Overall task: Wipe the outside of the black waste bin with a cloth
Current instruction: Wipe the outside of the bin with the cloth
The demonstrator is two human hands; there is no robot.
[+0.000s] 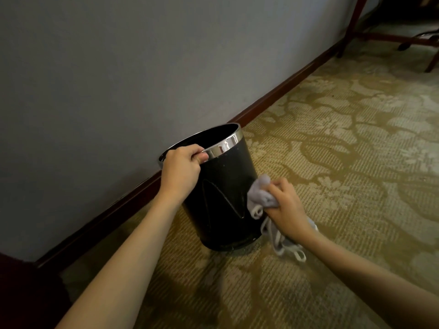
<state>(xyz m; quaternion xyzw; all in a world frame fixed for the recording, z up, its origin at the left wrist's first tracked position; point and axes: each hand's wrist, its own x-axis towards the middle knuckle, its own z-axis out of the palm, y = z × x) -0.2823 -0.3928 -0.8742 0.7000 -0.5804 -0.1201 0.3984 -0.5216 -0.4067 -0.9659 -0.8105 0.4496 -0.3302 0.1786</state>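
The left hand [181, 166] has its grip clamped on the chrome rim [223, 146] of the black waste bin [225, 198], which stands tilted on the patterned carpet [344, 162] beside the wall [118, 67]. The right hand [286, 205] has its grip clamped on a grey cloth [260, 194], pressing it against the bin's right side.

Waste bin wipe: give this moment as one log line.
left hand: grips bin rim | right hand: presses cloth on waste bin side | bin: tilted on carpet
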